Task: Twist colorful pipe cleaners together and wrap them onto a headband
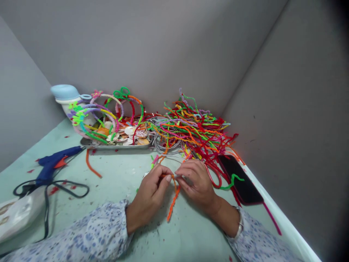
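Over the middle of the table, my left hand (152, 193) is closed, thumb and forefinger pinching an orange pipe cleaner (172, 208). One fuzzy length of it dangles below the fingertips toward the tabletop. My right hand (197, 185) is closed just beside it, the two sets of fingertips almost meeting. A thin grey piece that looks like wire (179, 177) shows at the right fingertips; most of it is hidden by the fingers. Behind both hands lie pink, yellow and orange pipe-cleaner pieces and a pale wire arc (174, 156).
A metal tray (117, 146) holds shells and pipe-cleaner-wrapped hoops (106, 109). A pipe-cleaner heap (196, 127) and grey wire coils (163, 142) lie beside it. A blue glue gun (51, 163) with cord, a white bag (21, 214), a blue-lidded bottle (65, 94) and a phone (242, 182) surround the workspace.
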Motion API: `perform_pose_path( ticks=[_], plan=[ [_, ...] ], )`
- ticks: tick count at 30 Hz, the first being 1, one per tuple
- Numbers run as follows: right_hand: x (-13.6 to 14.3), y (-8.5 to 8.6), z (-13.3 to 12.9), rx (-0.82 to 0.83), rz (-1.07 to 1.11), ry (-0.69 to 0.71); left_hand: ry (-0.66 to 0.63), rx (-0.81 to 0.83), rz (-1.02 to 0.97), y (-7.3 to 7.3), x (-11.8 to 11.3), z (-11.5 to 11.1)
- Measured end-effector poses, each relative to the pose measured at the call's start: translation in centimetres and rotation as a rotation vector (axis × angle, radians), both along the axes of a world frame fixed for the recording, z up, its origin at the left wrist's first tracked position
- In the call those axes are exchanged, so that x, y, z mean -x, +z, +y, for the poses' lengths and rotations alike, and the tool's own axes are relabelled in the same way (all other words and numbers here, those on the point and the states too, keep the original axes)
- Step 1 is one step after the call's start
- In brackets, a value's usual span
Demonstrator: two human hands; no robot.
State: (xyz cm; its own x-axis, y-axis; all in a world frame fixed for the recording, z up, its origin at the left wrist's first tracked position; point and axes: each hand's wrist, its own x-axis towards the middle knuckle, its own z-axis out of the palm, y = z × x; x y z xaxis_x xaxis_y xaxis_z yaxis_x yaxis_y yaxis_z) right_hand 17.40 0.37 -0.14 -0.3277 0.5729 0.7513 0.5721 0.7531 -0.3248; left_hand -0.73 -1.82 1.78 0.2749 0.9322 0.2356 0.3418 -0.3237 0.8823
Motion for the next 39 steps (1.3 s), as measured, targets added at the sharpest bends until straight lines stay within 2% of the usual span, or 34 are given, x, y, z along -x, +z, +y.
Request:
perform_pose_path(
  ticks=[5, 15, 24, 33, 39],
  plan=[
    [-0.01, 0.06, -0.03, -0.028, -0.022, 0.011, -0.031, 0.044, -0.056, -0.17, -0.07, -0.19],
    [-0.11, -0.03, 0.16, -0.027, -0.008, 0.028, -0.064, -0.001, -0.037, -0.34, -0.04, -0.03],
    [-0.03, -0.20, 0.15, -0.028, 0.022, 0.035, -0.054, -0.002, -0.020, -0.05, -0.04, 0.10],
    [0.24, -0.13, -0.01, -0.007, 0.065, 0.043, -0.045, -0.039, -0.002, -0.37, -0.02, 0.01],
    [0.30, -0.05, -0.17, 0.051, 0.124, 0.098, -0.032, -0.024, -0.013, -0.39, -0.21, 0.01]
  ],
)
